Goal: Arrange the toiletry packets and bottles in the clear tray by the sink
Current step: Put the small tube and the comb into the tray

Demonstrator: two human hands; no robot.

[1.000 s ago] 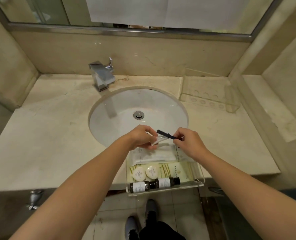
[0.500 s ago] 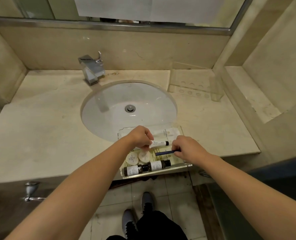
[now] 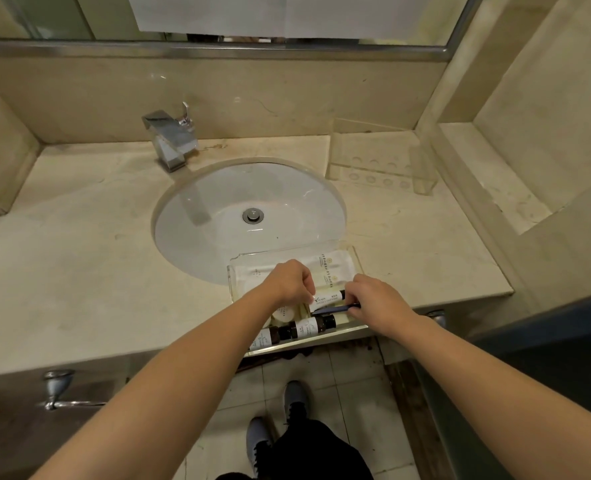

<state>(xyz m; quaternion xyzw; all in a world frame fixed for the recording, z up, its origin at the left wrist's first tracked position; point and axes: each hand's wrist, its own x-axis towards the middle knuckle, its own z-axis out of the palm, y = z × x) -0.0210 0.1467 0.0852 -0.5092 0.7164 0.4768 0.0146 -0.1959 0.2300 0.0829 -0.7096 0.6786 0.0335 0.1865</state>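
Note:
A clear tray (image 3: 358, 259) sits at the counter's front edge, just right of the sink. White packets (image 3: 332, 263) lie along its far side. Two dark bottles (image 3: 309, 326) with white labels lie end to end along its near wall, with round white packets (image 3: 285, 315) behind them. My left hand (image 3: 289, 282) pinches a small white tube with a dark cap (image 3: 328, 299) over the tray's middle. My right hand (image 3: 373, 299) pinches a thin dark stick-like item (image 3: 335, 309) just below the tube. My fingers hide parts of both.
The white sink basin (image 3: 249, 216) with its drain lies beyond the tray, a chrome faucet (image 3: 171, 136) at back left. A second clear holder (image 3: 380, 164) with round holes stands at the back right. A wall step rises on the right.
Both hands have come down from above the tray into it, carrying the tube and the dark stick-like item lower, near the bottles.

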